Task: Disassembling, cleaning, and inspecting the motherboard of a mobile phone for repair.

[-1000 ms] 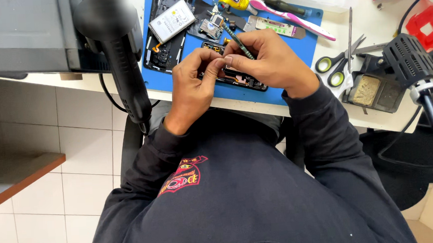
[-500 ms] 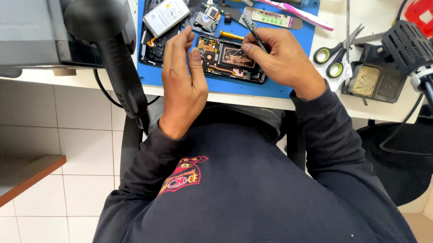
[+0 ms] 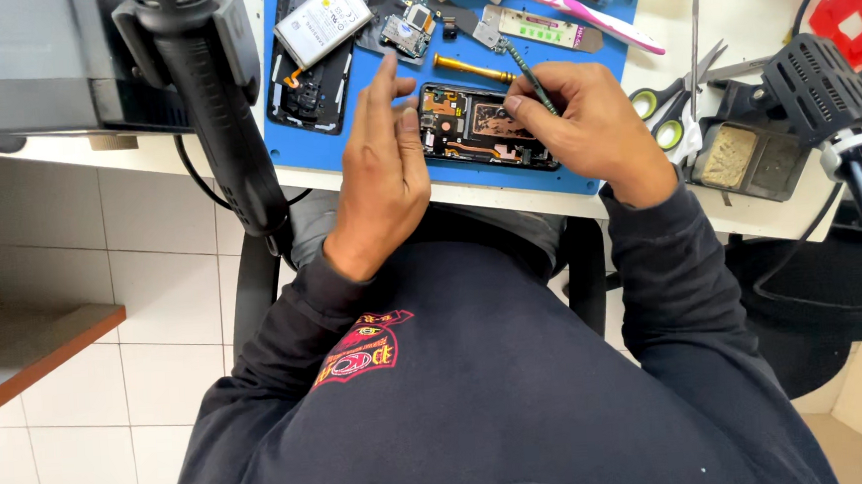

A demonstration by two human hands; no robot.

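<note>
Across the top of my view runs the white worktop (image 3: 748, 208), and on it lies the blue repair mat (image 3: 318, 149) that carries nearly everything I am working on. Left of the mat a black hot-air handle (image 3: 219, 115) hangs down over the worktop's edge, with a grey box behind it. On the right side, off the mat, I see a black soldering-iron stand (image 3: 820, 84), a dark tray with a worn sponge (image 3: 730, 154) and green-handled scissors (image 3: 668, 118).

Near the mat's front edge lies the opened phone (image 3: 484, 129), back cover off, its dark boards and copper-coloured parts showing. My left hand (image 3: 382, 170) hovers just left of the phone with its fingers straight and close together, holding nothing; whether the fingertips touch the phone's left end I cannot tell. My right hand (image 3: 588, 123) rests over the phone's right end, thumb and forefinger pinching a thin dark tool (image 3: 531, 76) that slants up and away from the phone.

Farther back on the mat I see a second opened phone body (image 3: 307, 85) with a white battery (image 3: 323, 19) lying across it, a small circuit board (image 3: 405, 29), a metal plate (image 3: 538, 28), a pink-and-white toothbrush (image 3: 576, 6) and a brass-coloured screwdriver bit (image 3: 470, 67) just behind the opened phone.
</note>
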